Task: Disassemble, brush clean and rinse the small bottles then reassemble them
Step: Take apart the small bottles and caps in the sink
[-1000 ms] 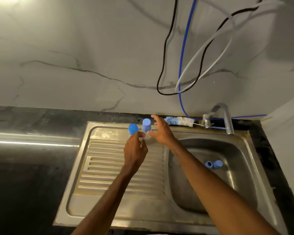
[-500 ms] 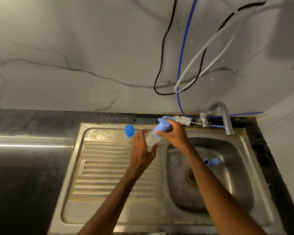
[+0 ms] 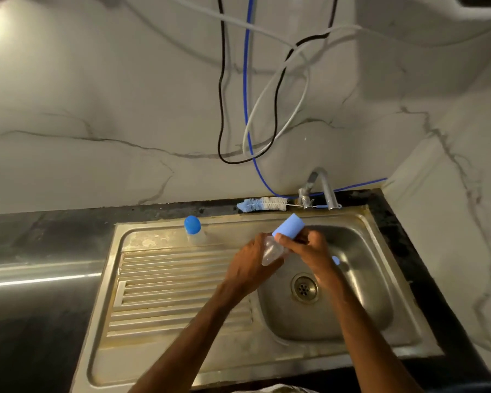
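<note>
Grips the clear, see-through body of 1 small bottle (image 3: 270, 253) in the left hand (image 3: 248, 265), fingers curled round it. Pinches its tall blue cap (image 3: 288, 226) with the right hand (image 3: 309, 251), cap tilted up toward the tap (image 3: 322, 188). Holds both over the ridge between drainboard (image 3: 167, 279) and basin (image 3: 366, 279). 2 bottles in view: second bottle (image 3: 194, 232) upright at the drainboard's rear, round blue cap on, well apart from the hands. 1 small blue piece (image 3: 336, 260) in the basin, just behind the right wrist. 1 brush (image 3: 262, 204) along the back rim of the sink (image 3: 233, 216). Free room above the drain (image 3: 304, 287) and the ribbed drainboard.

Clear bottle (image 3: 270, 252) tilted, blue cap (image 3: 288, 226) uppermost, another bottle (image 3: 194, 232) upright
</note>
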`<state>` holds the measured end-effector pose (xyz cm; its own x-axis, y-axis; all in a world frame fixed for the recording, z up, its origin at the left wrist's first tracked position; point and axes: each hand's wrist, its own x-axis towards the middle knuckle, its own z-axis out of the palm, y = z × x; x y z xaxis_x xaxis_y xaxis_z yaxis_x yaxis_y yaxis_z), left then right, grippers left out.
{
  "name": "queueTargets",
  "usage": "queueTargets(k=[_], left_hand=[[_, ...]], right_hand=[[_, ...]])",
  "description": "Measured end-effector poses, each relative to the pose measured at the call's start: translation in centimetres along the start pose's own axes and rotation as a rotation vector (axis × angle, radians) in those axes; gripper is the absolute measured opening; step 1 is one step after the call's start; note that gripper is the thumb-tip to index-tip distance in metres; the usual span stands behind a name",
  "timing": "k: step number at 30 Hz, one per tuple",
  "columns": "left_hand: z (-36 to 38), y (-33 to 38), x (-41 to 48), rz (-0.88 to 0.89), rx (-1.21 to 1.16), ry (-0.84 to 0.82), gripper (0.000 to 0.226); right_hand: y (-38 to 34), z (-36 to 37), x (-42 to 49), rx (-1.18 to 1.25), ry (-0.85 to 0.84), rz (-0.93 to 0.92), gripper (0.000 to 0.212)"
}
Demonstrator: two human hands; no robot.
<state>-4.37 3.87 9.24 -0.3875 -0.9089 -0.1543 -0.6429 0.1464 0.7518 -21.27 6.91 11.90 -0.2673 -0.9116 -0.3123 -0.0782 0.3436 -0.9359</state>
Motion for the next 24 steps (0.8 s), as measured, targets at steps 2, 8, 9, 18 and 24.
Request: queueTargets(k=[2,8,9,18,24], left_hand=[[-0.4,1.0,-0.5,0.050,-0.012,-0.052,0.053],[-2.1,4.0,-1.6,0.147,-0.102,-0.217,0.035],[-2.5,4.3,-1.8,0.176,-0.159,-0.267,0.023],[-2.6,4.7,-2.8,-0.217,-0.982,-0.680,0.064],[-2.0,3.2,-2.6,-0.159,-1.066,-0.243,0.056]], right_hand=[[-0.1,-1.0,-1.1,0.016,0.033,-0.025,0.057],[-0.5,-3.2,-3.3,0.139,0.008,-0.092,0.026],[-0.4,-3.5,-3.6,0.151,-0.004,-0.098,0.028],[-0.9,-5.0,-4.6,0.315,-0.124,-0.137,0.041],[-0.2,-5.4,-4.3,0.400,0.077,-0.066,0.018]])
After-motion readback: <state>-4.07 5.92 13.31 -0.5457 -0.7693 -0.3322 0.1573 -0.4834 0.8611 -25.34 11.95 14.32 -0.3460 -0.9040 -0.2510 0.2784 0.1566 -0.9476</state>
